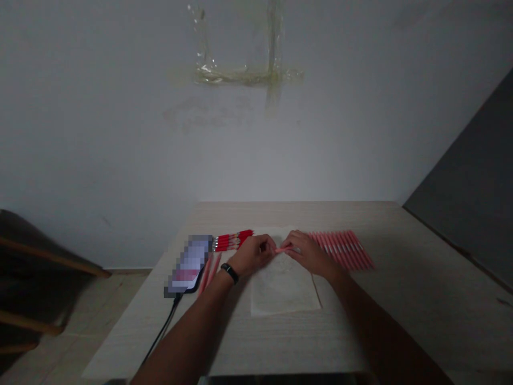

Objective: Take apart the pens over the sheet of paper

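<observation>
From the head camera, a pale paper sheet point(282, 289) lies on the tabletop point(256, 342) and serves as the landmark for everything else. Above the sheet's middle, the left hand point(253, 255) and right hand point(306, 254) come together, closed around a pink pen barrel point(285, 249) held level between them; the fingers of both hands are curled and neither is released. Whether anything else is inside the left hand's grip is hidden. A black wristband point(230, 272) circles the left wrist. Right of the sheet, a dense fan of pink pen barrels point(340, 248) lies side by side, by far the larger group. Left of the sheet's top edge sits a smaller bunch of red pens point(233, 240) with silver tips, their pointed ends facing a phone point(187, 264) whose screen is pixelated. Two loose pink barrels point(209, 272) lie between that phone and the sheet's left edge. A black cable point(162, 326) runs from the phone's lower end over the tabletop's edge. Nothing but the held barrel is over the sheet's upper part.
</observation>
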`<action>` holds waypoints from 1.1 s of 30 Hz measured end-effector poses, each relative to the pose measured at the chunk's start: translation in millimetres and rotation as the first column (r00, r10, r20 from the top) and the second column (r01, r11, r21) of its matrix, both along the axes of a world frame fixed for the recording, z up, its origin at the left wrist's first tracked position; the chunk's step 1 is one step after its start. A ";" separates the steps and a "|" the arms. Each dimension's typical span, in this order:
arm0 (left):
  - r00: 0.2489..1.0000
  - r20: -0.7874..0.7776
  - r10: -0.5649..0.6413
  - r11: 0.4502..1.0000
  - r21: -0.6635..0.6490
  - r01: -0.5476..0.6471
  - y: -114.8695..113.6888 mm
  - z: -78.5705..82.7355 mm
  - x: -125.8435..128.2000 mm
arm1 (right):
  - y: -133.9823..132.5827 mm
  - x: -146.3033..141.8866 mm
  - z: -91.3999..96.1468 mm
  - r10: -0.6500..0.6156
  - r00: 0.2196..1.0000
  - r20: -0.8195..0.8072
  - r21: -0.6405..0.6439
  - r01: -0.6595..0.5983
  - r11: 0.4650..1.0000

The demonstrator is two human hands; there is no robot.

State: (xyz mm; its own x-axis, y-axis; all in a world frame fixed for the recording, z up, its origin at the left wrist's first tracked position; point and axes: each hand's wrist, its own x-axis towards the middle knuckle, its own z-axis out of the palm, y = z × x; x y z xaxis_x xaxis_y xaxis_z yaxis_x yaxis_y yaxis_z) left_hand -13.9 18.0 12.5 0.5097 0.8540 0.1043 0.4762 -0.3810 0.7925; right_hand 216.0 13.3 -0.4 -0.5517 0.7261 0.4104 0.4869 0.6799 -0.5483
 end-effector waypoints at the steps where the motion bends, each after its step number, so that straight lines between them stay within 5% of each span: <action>1: 0.999 0.046 0.013 1.000 0.008 -0.013 0.0 -0.5 1.4 | -0.1 -0.2 -0.1 -0.005 1.000 -0.028 -0.014 0.004 1.000; 11: 0.964 0.243 0.111 0.988 0.076 -0.133 -2.1 -0.5 8.1 | 2.2 -5.1 -9.4 -0.033 0.991 -0.130 -0.135 0.015 0.991; 17: 0.990 -0.017 0.141 0.978 0.157 -0.137 -1.8 -5.3 4.1 | 5.3 -4.0 -13.6 -0.089 0.970 -0.226 -0.205 0.042 0.978; 23: 0.936 -0.291 0.197 0.963 0.238 -0.129 -2.0 -12.9 3.1 | 8.8 -1.3 -17.1 -0.157 0.951 -0.266 -0.189 0.108 0.976; 28: 0.931 -0.320 0.177 0.963 0.252 -0.097 -3.9 -11.8 5.1 | 8.5 3.4 -13.0 -0.174 0.967 -0.187 -0.154 0.146 0.977; 33: 0.948 -0.191 0.255 0.949 0.238 -0.208 2.0 -8.1 0.4 | 10.9 18.4 -3.8 -0.217 0.975 -0.043 -0.056 0.215 0.975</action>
State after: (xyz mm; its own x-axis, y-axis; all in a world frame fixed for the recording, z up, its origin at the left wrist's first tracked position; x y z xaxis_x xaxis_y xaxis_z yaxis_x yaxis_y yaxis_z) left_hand -13.5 20.0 4.4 0.3308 0.9212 0.2050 0.7222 -0.3870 0.5733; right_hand 234.4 24.2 -4.1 -0.3602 0.8465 0.3921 0.5913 0.5323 -0.6059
